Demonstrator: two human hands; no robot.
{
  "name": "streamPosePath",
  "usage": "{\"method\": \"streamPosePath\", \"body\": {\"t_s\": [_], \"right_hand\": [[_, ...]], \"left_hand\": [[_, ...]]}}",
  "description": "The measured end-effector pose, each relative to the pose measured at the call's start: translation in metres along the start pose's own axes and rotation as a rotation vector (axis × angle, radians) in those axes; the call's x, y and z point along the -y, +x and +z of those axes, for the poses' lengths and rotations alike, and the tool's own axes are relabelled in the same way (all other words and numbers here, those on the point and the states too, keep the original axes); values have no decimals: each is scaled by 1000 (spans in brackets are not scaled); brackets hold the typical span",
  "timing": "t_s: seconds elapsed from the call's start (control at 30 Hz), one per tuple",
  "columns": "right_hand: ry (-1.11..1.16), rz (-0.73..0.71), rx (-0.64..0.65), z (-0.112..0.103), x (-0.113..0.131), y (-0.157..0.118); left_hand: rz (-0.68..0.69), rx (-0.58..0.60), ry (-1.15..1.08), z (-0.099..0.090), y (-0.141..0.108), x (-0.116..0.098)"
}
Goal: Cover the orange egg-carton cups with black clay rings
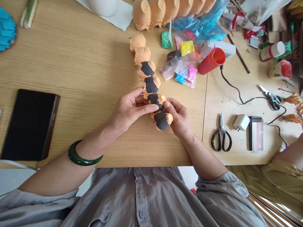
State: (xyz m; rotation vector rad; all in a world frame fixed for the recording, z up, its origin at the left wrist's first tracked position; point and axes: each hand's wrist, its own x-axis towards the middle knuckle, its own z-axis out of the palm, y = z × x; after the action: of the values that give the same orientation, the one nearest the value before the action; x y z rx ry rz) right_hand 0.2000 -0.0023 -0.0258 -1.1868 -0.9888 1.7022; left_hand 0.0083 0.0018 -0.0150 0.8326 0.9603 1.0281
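Note:
A bumpy strip of egg carton (151,84) coated in orange clay slants across the table in front of me. Black clay (162,121) covers part of its nearer humps, while the two farthest humps (138,41) are plain orange. My left hand (127,110) grips the strip, thumb lying on a black patch and fingers partly hidden behind it. On the other side my right hand (180,118) is closed at the strip's near end, thumb and fingers at the orange edge of a hump. A dark green bangle (81,154) circles my left wrist.
Beyond the strip lie small bags of coloured clay (187,48), a red cup (211,61) and a larger orange humped piece (170,11). Scissors (221,134), a charger (241,122) and a phone (257,134) lie right; a black tablet (29,124) left. Another person's arm (291,153) rests far right.

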Motion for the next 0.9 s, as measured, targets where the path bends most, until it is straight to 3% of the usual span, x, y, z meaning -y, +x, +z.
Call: {"method": "streamPosePath", "body": {"t_s": [0.1, 0.4, 0.63, 0.9], "right_hand": [[32, 2, -20, 0, 1, 0], [31, 10, -5, -4, 2, 3], [14, -186, -38, -5, -1, 5], [-53, -219, -29, -9, -5, 7]], "left_hand": [[4, 56, -29, -1, 1, 1], [-2, -2, 103, -3, -3, -3], [29, 17, 48, 4, -7, -5], [20, -17, 105, 5, -8, -5]]}}
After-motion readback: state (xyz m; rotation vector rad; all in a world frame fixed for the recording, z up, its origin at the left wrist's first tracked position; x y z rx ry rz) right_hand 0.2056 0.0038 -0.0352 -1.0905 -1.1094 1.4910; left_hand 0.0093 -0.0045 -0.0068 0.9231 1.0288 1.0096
